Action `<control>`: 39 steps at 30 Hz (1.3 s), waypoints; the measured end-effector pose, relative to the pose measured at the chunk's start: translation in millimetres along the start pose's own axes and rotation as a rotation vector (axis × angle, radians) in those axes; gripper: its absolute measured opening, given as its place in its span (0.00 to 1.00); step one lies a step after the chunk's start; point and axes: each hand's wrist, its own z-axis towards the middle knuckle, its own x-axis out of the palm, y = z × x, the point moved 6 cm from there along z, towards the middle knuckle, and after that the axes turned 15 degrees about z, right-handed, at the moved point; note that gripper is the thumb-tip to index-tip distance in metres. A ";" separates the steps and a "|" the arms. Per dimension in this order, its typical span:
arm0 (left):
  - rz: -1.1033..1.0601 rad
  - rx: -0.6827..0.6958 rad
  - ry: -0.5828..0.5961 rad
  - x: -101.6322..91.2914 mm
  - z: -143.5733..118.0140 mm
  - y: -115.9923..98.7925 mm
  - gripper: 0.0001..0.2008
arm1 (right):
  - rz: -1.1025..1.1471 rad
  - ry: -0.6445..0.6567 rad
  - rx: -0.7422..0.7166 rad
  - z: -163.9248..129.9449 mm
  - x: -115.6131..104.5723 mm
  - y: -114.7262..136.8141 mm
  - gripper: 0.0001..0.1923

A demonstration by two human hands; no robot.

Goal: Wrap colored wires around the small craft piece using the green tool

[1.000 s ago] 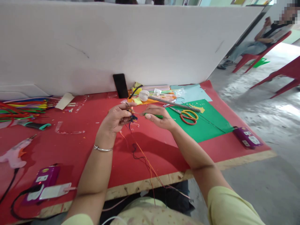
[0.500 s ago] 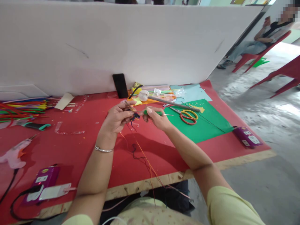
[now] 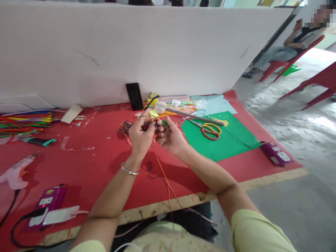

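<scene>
Thread coil (image 3: pixel 126 127) newly in view

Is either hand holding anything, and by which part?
Left hand pinches a thread bundle, exactly where along it I can't tell; right hand grips a tool by its green handle.

Left hand (image 3: pixel 142 134) pinched; right hand (image 3: pixel 169 134) curled beside it; forearms (image 3: pixel 207 168) converge.
</scene>
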 end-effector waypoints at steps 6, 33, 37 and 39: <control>-0.370 -0.418 0.310 14.8 2.2 16.8 0.28 | -0.164 0.059 -0.060 6.8 -5.9 3.7 0.31; -0.418 -0.436 0.395 7.9 5.3 8.8 0.18 | -0.659 0.307 -0.418 8.4 -8.6 28.8 0.35; -0.425 -0.466 0.385 9.0 3.2 6.2 0.18 | -0.973 0.374 -0.711 -11.2 10.4 42.1 0.33; -0.439 -0.472 0.383 10.2 1.9 3.4 0.19 | -1.130 0.440 -0.858 -19.8 17.6 46.2 0.31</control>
